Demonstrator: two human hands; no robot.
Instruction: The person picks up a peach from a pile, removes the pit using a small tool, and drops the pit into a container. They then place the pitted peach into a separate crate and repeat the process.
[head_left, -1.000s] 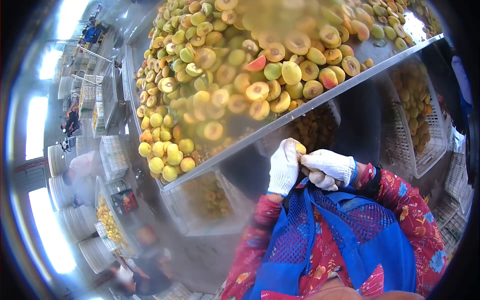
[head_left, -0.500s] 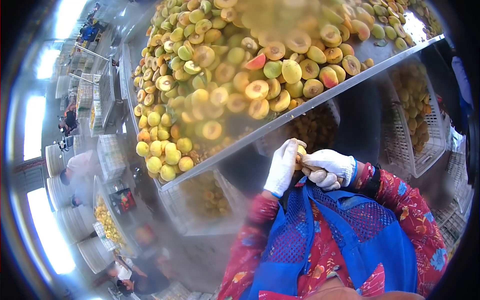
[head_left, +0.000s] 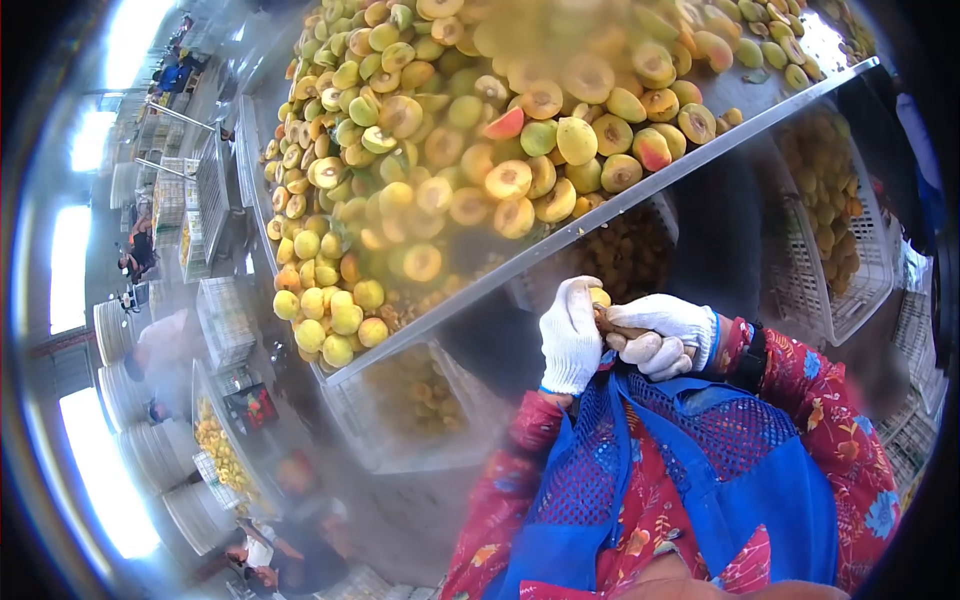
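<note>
My left hand (head_left: 570, 338), in a white knit glove, is closed round a small yellow apricot (head_left: 600, 297) held in front of my chest. Close against it, my right hand (head_left: 665, 333), also gloved, has its fingers curled at the fruit. Something brownish shows between the two hands, too small to name. Whatever the right fingers grip is mostly hidden. Beyond the hands, a metal-edged table (head_left: 520, 275) bears a big heap of apricots (head_left: 575, 140), many of them halved with brown hollows, others whole at the near left corner.
Under the table edge stand a white crate (head_left: 465, 440) with fruit pieces, a darker-filled crate (head_left: 665, 215), and a crate (head_left: 845, 325) of apricots at right. Far left are stacked white tubs (head_left: 160, 455), another fruit table (head_left: 215, 380) and people at work. Lens smudges blur parts of the view.
My left hand has turned slightly and the fruit sits a little differently between the fingers. My right hand remains close by. The view has shifted slightly.
</note>
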